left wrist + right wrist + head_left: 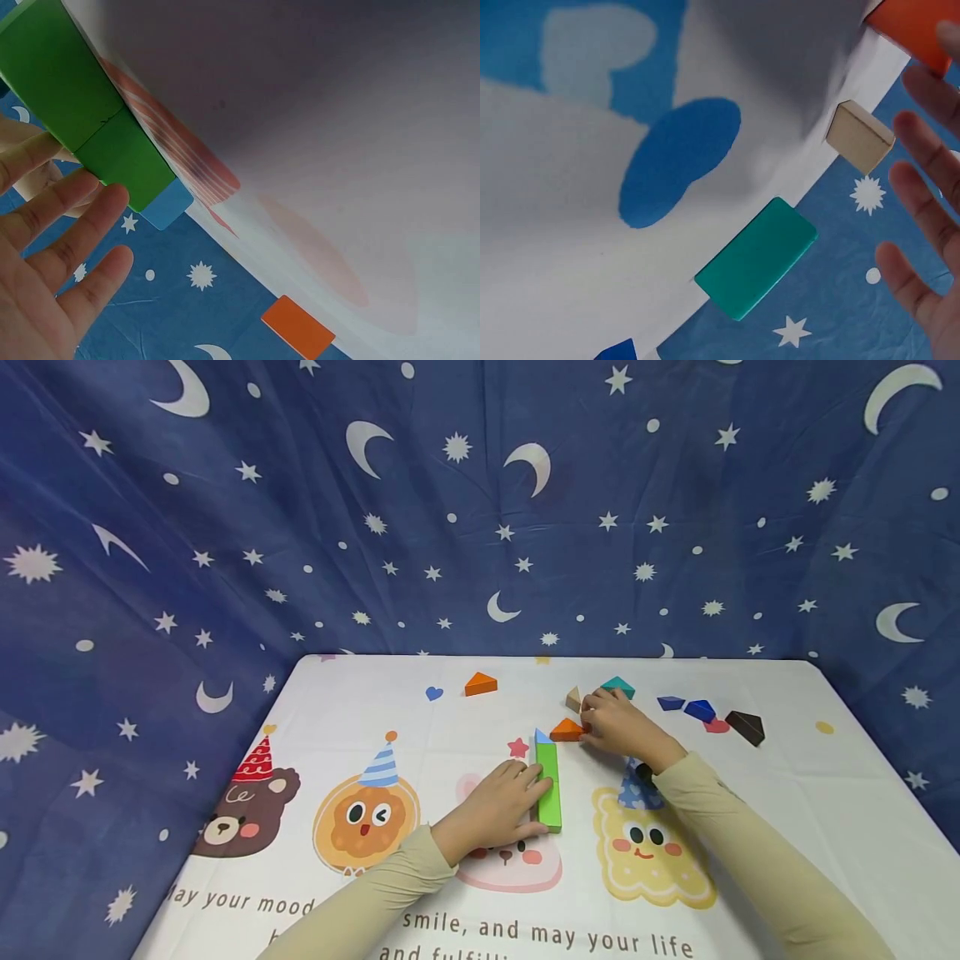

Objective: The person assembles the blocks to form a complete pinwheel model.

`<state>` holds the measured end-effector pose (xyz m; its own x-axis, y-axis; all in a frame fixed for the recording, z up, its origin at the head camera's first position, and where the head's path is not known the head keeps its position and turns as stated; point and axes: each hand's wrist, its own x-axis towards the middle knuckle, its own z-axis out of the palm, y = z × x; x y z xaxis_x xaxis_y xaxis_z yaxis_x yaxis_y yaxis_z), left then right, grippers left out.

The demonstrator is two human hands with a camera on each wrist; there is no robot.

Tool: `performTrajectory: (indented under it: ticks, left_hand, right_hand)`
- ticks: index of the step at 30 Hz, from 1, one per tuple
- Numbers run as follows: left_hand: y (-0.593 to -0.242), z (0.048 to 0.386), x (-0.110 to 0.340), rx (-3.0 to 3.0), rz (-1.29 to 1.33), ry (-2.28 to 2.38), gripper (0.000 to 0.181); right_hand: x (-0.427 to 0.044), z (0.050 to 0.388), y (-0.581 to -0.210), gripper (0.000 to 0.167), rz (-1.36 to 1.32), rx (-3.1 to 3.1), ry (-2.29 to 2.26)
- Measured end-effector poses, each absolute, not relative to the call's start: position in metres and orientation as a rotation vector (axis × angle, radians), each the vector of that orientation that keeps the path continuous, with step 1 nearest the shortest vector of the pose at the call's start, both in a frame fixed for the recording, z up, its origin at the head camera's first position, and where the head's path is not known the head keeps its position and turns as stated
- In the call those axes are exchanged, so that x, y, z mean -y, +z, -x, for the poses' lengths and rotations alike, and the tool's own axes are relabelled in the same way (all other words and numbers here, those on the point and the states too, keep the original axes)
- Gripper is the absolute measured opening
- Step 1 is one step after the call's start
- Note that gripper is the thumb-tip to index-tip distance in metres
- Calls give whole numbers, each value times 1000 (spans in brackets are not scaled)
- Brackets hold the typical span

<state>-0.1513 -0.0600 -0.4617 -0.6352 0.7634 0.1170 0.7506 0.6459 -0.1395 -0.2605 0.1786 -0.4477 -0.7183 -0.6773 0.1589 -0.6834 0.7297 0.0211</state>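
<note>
Two bright green blocks lie end to end on the white tablecloth, forming one long bar. My left hand rests against them, fingertips touching the top edge and thumb by the near end. In the left wrist view its fingers look fairly straight. A light blue wedge sits at the bar's far end. My right hand pinches the right corner of an orange triangular block; the thumb is hidden in the right wrist view. Beside that hand stand a beige wooden wedge and a teal triangular block.
Another orange triangular block lies near the back edge. To the right are a flat dark blue block, a blue block and a dark brown block. A starry blue curtain hangs behind the printed tablecloth.
</note>
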Motion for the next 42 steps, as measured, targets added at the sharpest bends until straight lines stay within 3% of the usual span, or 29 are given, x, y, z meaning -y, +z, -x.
performTrajectory:
  ticks: [18, 33, 42]
  left_hand:
    - [-463, 153, 60, 2699, 1267, 117, 57]
    - [-463, 154, 59, 2705, 1275, 106, 57]
    - [-462, 152, 60, 2711, 1273, 109, 57]
  right_hand:
    - [-178, 251, -450, 20, -1272, 2729, 200]
    - [-175, 268, -448, 6, -1085, 2751, 42]
    - [-171, 267, -444, 21, -956, 2768, 36]
